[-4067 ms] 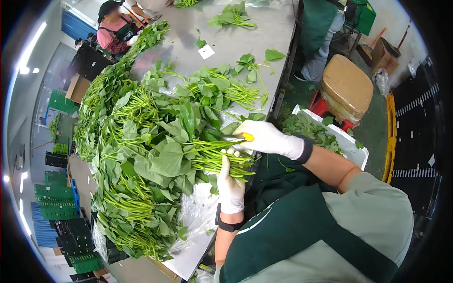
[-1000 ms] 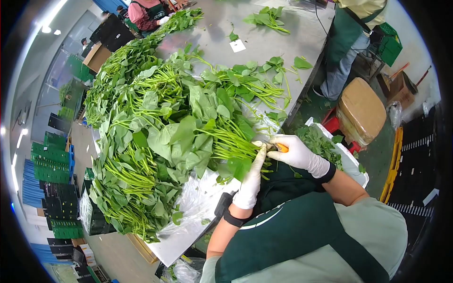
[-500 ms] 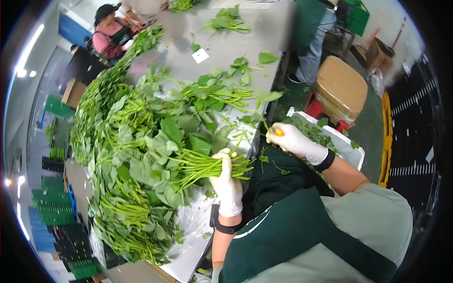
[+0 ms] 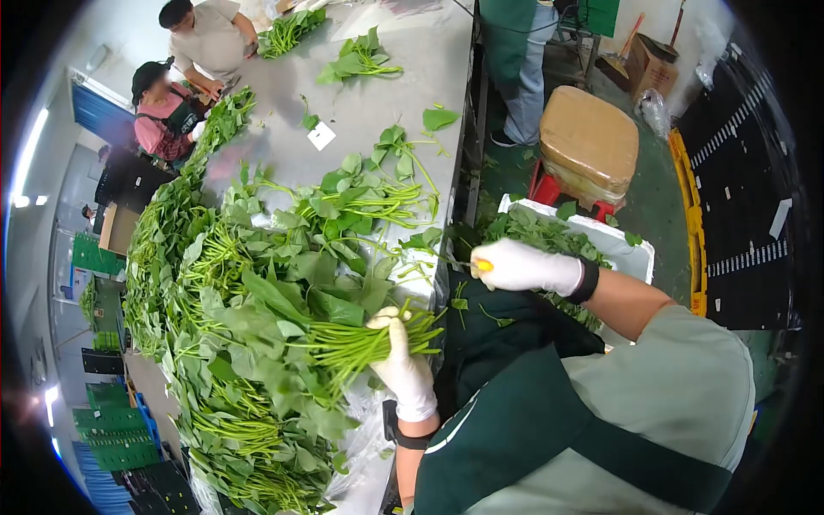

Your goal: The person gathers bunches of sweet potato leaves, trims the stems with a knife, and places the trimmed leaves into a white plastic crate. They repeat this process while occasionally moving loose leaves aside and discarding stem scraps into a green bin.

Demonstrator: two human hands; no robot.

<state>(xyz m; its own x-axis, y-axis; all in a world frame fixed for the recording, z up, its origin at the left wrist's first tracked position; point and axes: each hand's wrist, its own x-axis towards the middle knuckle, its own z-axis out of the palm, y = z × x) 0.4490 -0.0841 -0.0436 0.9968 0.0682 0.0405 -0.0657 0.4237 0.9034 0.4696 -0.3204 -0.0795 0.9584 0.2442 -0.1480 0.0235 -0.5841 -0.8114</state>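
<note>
My left hand (image 4: 400,359), in a white glove, is wrapped round a bunch of leafy green stems (image 4: 343,343). The cut ends point right, toward my apron, and the leaves spread left over the pile. My gloved right hand (image 4: 519,266) is closed on a small knife (image 4: 485,265) with a yellow-orange handle. Its thin blade seems to point left, beyond the stem ends, and is hard to make out. Beneath and left of the bunch lies a large heap of leafy greens (image 4: 232,283) on the metal table (image 4: 283,112).
A white crate (image 4: 631,249) with loose leaves stands below my right forearm. Beyond it is a red stool (image 4: 542,184) topped by a brown taped pad (image 4: 590,137). Separate bunches (image 4: 360,58) and a white card (image 4: 321,136) lie farther up the table. Other people work across it.
My view has shifted, showing another person at the far side. My right hand has turned, bringing the knife lower and level. The left hand keeps its grip on the bunch.
</note>
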